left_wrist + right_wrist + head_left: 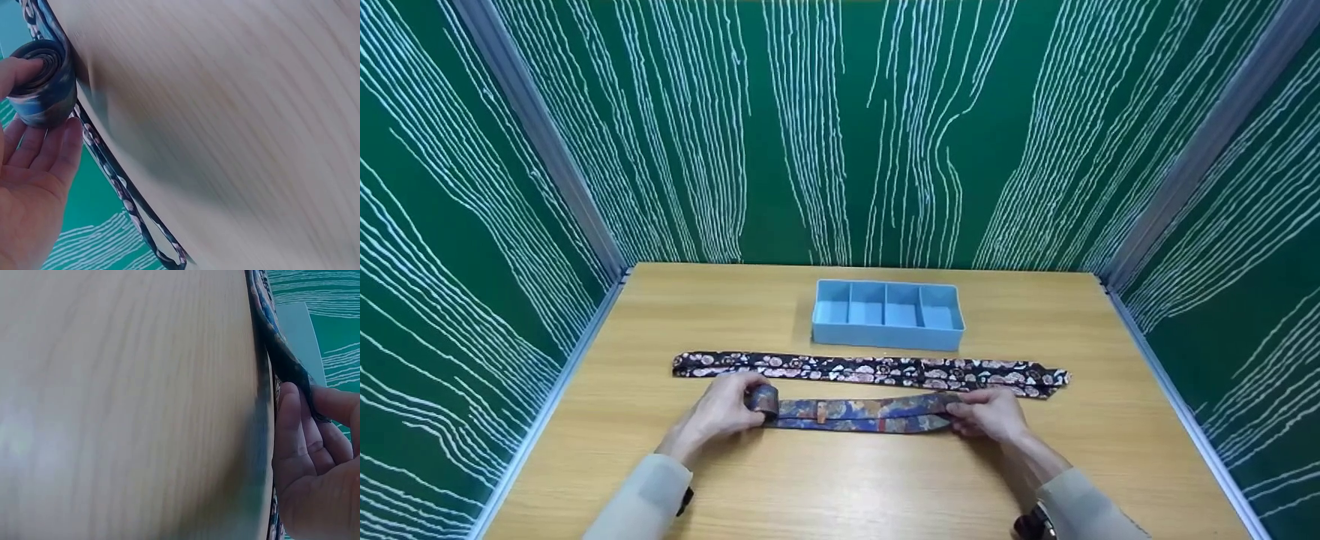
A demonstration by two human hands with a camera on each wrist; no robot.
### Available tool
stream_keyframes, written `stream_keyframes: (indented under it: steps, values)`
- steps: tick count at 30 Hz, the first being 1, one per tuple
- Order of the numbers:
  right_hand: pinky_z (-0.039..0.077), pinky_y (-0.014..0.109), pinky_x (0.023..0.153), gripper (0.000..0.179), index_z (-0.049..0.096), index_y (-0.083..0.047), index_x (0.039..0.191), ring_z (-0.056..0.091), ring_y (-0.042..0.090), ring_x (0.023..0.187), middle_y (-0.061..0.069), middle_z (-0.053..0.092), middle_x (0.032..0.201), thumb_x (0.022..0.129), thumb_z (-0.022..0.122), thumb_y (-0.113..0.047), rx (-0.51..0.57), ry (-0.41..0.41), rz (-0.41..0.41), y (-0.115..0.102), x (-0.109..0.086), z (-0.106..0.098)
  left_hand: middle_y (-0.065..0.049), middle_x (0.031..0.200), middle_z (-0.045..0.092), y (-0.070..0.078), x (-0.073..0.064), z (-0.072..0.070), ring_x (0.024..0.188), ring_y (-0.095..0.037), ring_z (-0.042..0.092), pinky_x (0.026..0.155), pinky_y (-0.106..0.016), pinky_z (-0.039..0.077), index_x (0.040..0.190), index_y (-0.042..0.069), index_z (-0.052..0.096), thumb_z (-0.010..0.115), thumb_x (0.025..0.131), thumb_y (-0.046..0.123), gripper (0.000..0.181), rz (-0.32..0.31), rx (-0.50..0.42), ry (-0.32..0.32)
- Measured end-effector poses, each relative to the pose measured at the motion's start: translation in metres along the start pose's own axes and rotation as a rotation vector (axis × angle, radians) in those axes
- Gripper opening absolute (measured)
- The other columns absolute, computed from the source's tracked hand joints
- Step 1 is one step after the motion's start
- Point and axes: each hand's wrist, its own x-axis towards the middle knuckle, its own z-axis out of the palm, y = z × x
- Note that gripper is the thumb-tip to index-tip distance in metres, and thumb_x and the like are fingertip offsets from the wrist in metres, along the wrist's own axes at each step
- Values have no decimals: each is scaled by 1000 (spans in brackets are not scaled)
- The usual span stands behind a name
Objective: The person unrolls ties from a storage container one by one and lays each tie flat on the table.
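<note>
A blue, multicoloured patterned necktie [859, 409] stretches between my two hands on the table, its left part wound into a coil [48, 109]. My left hand [722, 409] grips this coil, thumb on the spiral side and fingers curved round the other side. At the opposite end, my right hand [994, 415] pinches the tie's tip [298, 377] between thumb and fingers, raising it a little. Just behind lies a second necktie [870, 368], black with pink and white flowers, flat and folded lengthwise. The left fingers overlap its near edge in the head view.
A light blue tray [885, 335] with several compartments stands behind the floral tie. Green walls [855, 150] with white wavy lines enclose the wooden table [840, 480] at the back and both sides. Grey metal posts [547, 142] mark the corners.
</note>
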Motion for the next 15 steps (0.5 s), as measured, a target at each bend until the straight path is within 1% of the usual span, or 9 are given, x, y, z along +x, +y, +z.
stream_keyframes:
  steps: [3,6,9,11,13,15]
  values:
    - [69,29,64,41,72,15,131,78,15,66,16,84,92,94,85,1,32,-28,9,2,-1,-6,-15,119,81,-2,-2,-3,107,-28,76,98,-51,68,123,8,77,90,77,-1,49,-14,8,18]
    - [68,27,63,35,75,12,129,78,13,66,10,84,89,97,82,0,103,-63,24,4,-1,-10,-14,118,82,-5,-4,-6,105,-27,75,97,-49,68,124,10,77,90,77,0,49,-38,15,28]
    - [67,23,64,21,83,2,121,78,11,68,7,84,85,101,80,-2,189,-90,37,4,-1,-13,-13,119,81,-8,-5,-8,106,-26,74,98,-50,66,124,11,78,90,77,2,50,-62,42,42]
    - [67,22,65,14,86,-6,114,78,10,68,5,83,83,102,79,-3,244,-91,42,4,0,-15,-13,121,80,-11,-5,-8,108,-26,74,101,-51,65,123,11,78,91,76,3,49,-61,62,50]
    - [67,22,65,12,87,-13,107,78,9,69,3,83,82,104,78,-5,276,-84,42,5,0,-17,-14,120,80,-13,-6,-9,108,-27,73,102,-53,64,120,10,79,91,74,3,48,-57,82,61]
    - [67,22,65,13,86,-16,104,78,9,68,2,84,82,104,77,-7,291,-65,48,6,0,-19,-13,118,80,-14,-6,-9,107,-26,73,102,-53,62,118,10,80,91,73,3,46,-54,94,67]
